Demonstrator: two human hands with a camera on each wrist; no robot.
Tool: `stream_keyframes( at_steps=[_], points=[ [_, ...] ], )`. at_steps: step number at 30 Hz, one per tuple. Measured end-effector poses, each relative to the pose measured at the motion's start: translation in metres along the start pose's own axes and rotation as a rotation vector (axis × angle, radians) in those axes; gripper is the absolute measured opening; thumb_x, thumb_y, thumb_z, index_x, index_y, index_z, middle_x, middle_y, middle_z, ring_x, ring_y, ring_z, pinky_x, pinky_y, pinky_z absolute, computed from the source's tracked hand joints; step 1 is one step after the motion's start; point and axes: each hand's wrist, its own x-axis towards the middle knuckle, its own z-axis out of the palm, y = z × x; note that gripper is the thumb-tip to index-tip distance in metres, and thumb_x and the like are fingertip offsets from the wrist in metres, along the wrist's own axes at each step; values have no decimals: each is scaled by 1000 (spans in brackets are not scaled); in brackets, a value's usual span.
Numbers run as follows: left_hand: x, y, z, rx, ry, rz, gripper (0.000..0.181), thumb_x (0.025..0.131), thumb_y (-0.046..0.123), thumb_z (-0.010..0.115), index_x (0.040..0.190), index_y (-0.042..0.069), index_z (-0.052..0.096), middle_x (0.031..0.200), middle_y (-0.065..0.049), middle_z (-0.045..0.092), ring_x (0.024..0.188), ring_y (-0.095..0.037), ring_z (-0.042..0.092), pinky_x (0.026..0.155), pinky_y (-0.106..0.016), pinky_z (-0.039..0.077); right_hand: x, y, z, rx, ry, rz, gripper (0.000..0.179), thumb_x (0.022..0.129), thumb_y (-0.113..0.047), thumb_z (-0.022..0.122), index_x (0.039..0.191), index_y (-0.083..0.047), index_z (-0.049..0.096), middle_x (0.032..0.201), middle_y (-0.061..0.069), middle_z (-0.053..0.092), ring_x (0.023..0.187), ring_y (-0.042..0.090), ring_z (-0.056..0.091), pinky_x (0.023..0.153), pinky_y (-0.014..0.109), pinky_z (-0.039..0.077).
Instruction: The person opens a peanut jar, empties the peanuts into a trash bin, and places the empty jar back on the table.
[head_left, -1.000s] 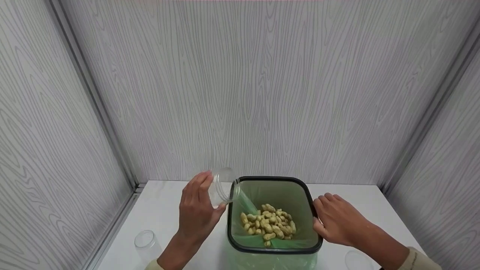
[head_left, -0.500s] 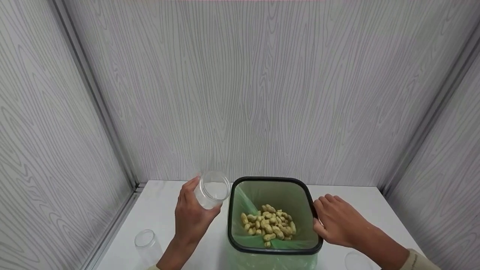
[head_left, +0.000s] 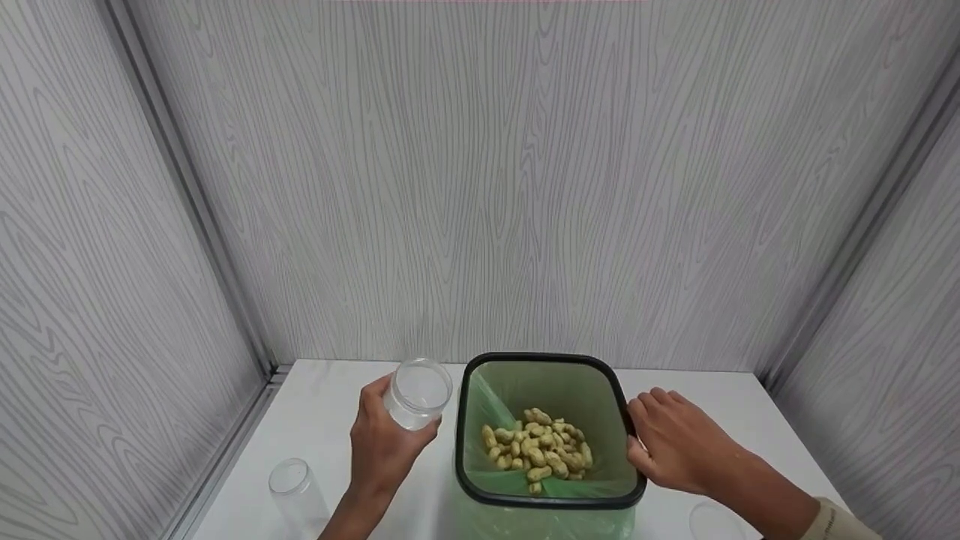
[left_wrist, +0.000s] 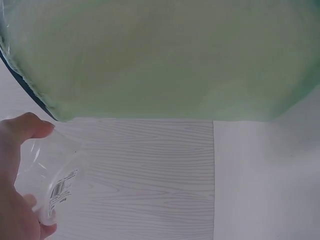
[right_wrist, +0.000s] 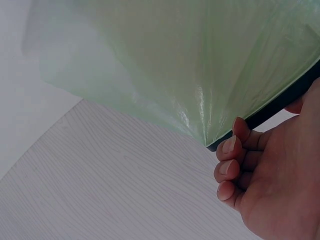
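Observation:
My left hand (head_left: 386,454) grips a clear plastic jar (head_left: 421,394) left of the bin, its mouth facing up toward the head camera and no contents showing. In the left wrist view, the jar (left_wrist: 62,150) has a printed barcode on it, with thumb and fingers round its side. My right hand (head_left: 682,442) holds the right side of the trash bin's black rim (head_left: 551,500). In the right wrist view, curled fingers (right_wrist: 227,169) lie at the rim (right_wrist: 280,104). A green bag (head_left: 570,386) lines the bin, and a heap of unshelled peanuts (head_left: 536,448) lies inside.
A second clear jar (head_left: 296,491) stands on the white table (head_left: 330,397) at the front left. Partly behind the right forearm's near side lies a clear round lid (head_left: 716,521). Grey wood-patterned panels (head_left: 525,187) wall in the table at the back and both sides.
My left hand has drawn the jar left and down, away from the bin's rim, turning its mouth from the bin to upward. My right hand and the peanuts have stayed put.

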Motion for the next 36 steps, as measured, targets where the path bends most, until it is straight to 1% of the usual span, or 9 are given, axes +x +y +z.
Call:
stream_keyframes(
  at_steps=[8,15,19,21,26,31,36],
  points=[
    [-11,-19,12,2,-69,-145,88,63,16,96,133,-2,47,123,-26,60,109,-46,69,87,-61,59,0,0,1,8,-13,16,23,95,-26,56,78,-18,44,73,-6,36,68,10,28,68,28,28],
    [-22,-39,25,12,-114,-228,88,63,17,96,133,-2,47,123,-24,59,113,-44,67,94,-60,57,0,0,0,5,-7,10,22,95,-25,56,78,-18,44,73,-6,35,68,10,27,68,28,27],
    [-29,-48,31,10,-164,-295,90,63,19,95,135,-2,44,126,-24,57,117,-44,64,98,-60,55,1,0,0,9,2,6,22,94,-25,57,78,-18,44,73,-6,35,67,10,26,68,27,26],
    [-32,-52,34,-6,-188,-324,90,64,19,95,135,-2,43,128,-24,55,118,-44,64,99,-60,54,1,0,0,8,4,7,22,94,-25,57,78,-18,44,73,-6,35,67,10,26,67,27,27],
    [-40,-64,41,-27,-231,-343,93,63,18,94,137,-3,42,127,-24,53,118,-42,63,100,-59,53,1,0,0,5,-7,8,22,94,-25,56,78,-18,43,73,-6,35,68,10,27,68,28,27],
    [-49,-77,47,-2,-265,-353,94,62,20,94,140,-2,46,122,-21,53,114,-39,63,99,-56,54,1,0,-1,11,-18,9,22,95,-25,56,78,-18,43,73,-5,35,67,10,27,67,29,27],
    [-61,-88,54,24,-298,-408,94,61,22,95,138,0,46,123,-21,53,114,-38,63,99,-56,54,0,0,0,12,-11,8,23,94,-24,56,77,-18,42,72,-6,34,67,10,26,68,28,26]
  ],
)
